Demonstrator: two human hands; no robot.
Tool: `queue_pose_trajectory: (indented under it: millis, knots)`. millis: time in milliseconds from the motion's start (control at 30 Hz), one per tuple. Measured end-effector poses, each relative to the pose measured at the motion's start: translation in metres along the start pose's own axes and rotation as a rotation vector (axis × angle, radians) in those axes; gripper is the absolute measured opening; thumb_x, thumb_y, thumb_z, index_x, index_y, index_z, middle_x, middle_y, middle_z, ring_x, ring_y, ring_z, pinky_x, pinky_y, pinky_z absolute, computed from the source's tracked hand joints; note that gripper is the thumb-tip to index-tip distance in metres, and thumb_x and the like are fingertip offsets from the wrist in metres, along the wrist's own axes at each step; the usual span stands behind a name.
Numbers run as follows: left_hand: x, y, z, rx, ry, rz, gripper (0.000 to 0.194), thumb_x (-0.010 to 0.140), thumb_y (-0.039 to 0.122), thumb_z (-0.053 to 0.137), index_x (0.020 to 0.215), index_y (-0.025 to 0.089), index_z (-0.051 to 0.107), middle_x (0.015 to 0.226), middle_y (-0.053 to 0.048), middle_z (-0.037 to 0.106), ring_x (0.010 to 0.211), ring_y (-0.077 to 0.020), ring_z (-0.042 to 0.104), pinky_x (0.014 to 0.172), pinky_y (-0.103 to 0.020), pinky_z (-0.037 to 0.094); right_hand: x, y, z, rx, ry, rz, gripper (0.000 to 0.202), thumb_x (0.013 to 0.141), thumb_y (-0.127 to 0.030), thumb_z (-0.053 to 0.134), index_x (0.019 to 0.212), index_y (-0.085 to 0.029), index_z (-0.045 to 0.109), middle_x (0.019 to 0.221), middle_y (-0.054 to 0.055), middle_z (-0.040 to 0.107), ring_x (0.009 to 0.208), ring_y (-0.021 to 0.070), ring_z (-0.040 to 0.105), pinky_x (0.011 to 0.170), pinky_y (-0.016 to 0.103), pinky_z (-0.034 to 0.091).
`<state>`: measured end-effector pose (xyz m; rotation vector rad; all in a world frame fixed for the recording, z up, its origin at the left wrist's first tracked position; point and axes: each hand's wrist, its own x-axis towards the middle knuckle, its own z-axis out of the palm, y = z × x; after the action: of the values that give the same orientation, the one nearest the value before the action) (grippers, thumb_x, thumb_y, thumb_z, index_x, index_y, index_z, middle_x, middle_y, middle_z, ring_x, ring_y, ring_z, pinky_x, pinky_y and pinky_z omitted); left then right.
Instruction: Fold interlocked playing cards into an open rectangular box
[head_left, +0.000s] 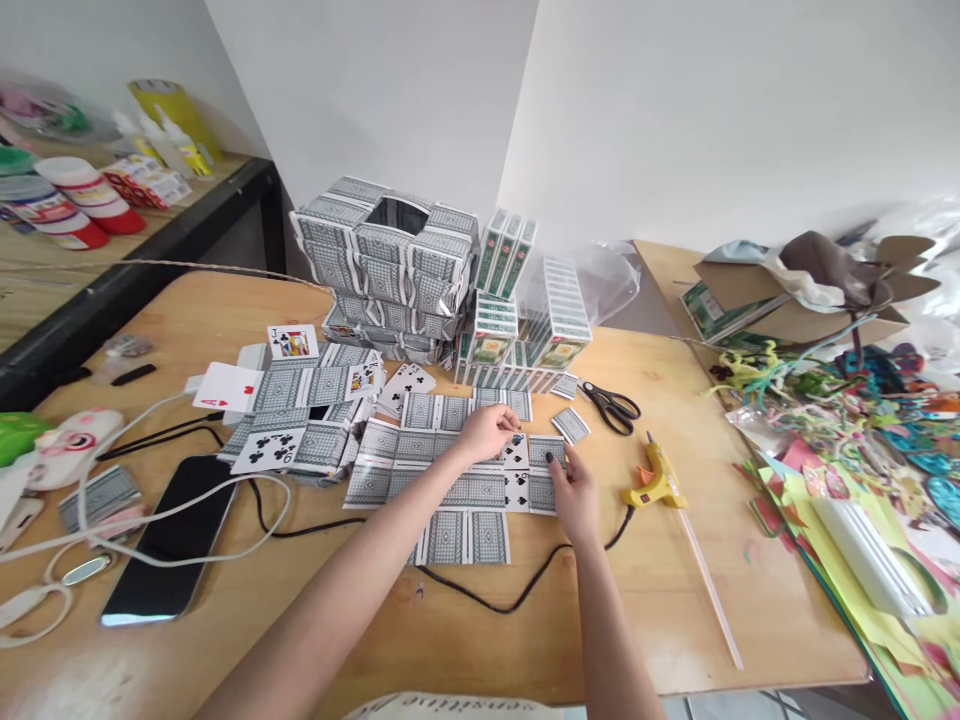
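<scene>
A flat panel of joined playing cards (420,445) lies on the table, mostly with grey patterned backs up. Two cards with spades faces (516,488) show near its right side. Over the panel's upper middle, my left hand (487,435) is closed, its fingertips pinched together; what they hold, if anything, is too small to make out. At the right edge, my right hand (576,492) grips the panel, thumb on the end card. To the left stands a partly built card box (330,450), with a jack (292,341) and an ace of hearts (229,387) by it.
Behind are a finished-looking card box (390,260) with an opening on top and stacked card packs (559,320). Black scissors (611,408) and a yellow glue gun (656,480) with cord lie right. A phone (172,540) and white cable are left; craft paper (847,560) is far right.
</scene>
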<state>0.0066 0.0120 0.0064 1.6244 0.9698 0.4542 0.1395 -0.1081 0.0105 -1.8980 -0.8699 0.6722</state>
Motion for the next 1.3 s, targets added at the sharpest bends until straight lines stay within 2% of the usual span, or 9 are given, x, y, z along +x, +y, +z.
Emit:
queue_pose_trajectory:
  millis: [133, 300, 400, 533, 733, 1000, 1300]
  knots:
    - [0.001, -0.001, 0.001, 0.014, 0.026, 0.008, 0.015, 0.070, 0.010, 0.053, 0.084, 0.016, 0.056, 0.087, -0.003, 0.065, 0.042, -0.0036, 0.049, 0.042, -0.017, 0.038, 0.002, -0.004, -0.002, -0.057, -0.032, 0.010, 0.061, 0.071, -0.048, 0.049, 0.119, -0.010, 0.051, 0.068, 0.003, 0.060, 0.055, 0.0144, 0.048, 0.051, 0.025, 0.039]
    - [0.001, 0.001, 0.001, 0.067, 0.065, 0.026, 0.014, 0.068, 0.009, 0.055, 0.080, 0.016, 0.057, 0.082, -0.002, 0.065, 0.055, -0.0075, 0.056, 0.052, -0.019, 0.042, 0.003, -0.007, -0.001, -0.069, -0.018, -0.019, 0.058, 0.071, -0.047, 0.050, 0.117, -0.012, 0.054, 0.094, 0.009, 0.064, 0.074, 0.0194, 0.055, 0.066, 0.029, 0.042]
    - [0.000, 0.002, 0.001, 0.076, 0.073, 0.033, 0.012, 0.068, 0.011, 0.055, 0.078, 0.016, 0.057, 0.079, -0.002, 0.065, 0.056, -0.0080, 0.056, 0.052, -0.019, 0.042, 0.002, -0.010, -0.001, -0.113, -0.005, 0.007, 0.060, 0.071, -0.047, 0.049, 0.118, -0.010, 0.053, 0.086, 0.008, 0.064, 0.065, 0.0170, 0.052, 0.060, 0.027, 0.041]
    - [0.000, 0.002, 0.001, 0.030, 0.061, 0.014, 0.012, 0.068, 0.011, 0.055, 0.079, 0.016, 0.055, 0.078, -0.001, 0.063, 0.046, -0.0054, 0.052, 0.046, -0.018, 0.039, 0.002, -0.011, -0.001, -0.191, 0.005, 0.005, 0.061, 0.072, -0.046, 0.047, 0.119, -0.007, 0.052, 0.068, 0.004, 0.061, 0.053, 0.0139, 0.045, 0.054, 0.026, 0.038]
    - [0.001, 0.002, 0.000, -0.044, 0.034, -0.014, 0.011, 0.070, 0.012, 0.054, 0.080, 0.015, 0.052, 0.078, -0.001, 0.063, 0.038, -0.0032, 0.046, 0.039, -0.017, 0.036, 0.001, -0.007, 0.001, -0.142, 0.015, -0.005, 0.062, 0.072, -0.047, 0.047, 0.120, -0.008, 0.051, 0.085, 0.009, 0.064, 0.062, 0.0163, 0.051, 0.060, 0.027, 0.041]
    - [-0.001, 0.006, 0.000, -0.080, 0.036, -0.043, 0.011, 0.070, 0.010, 0.054, 0.078, 0.015, 0.051, 0.074, 0.001, 0.062, 0.036, -0.0025, 0.044, 0.036, -0.016, 0.035, 0.000, -0.002, 0.003, -0.163, 0.007, -0.025, 0.061, 0.074, -0.045, 0.044, 0.120, -0.006, 0.050, 0.083, 0.008, 0.064, 0.069, 0.0185, 0.053, 0.063, 0.029, 0.043]
    - [0.000, 0.003, 0.000, -0.111, -0.002, -0.036, 0.010, 0.071, 0.007, 0.050, 0.076, 0.015, 0.049, 0.069, 0.002, 0.060, 0.034, -0.0028, 0.043, 0.035, -0.016, 0.034, 0.001, 0.004, 0.006, -0.129, -0.007, -0.048, 0.061, 0.074, -0.046, 0.043, 0.122, -0.008, 0.049, 0.103, 0.011, 0.062, 0.079, 0.0195, 0.056, 0.072, 0.032, 0.044]
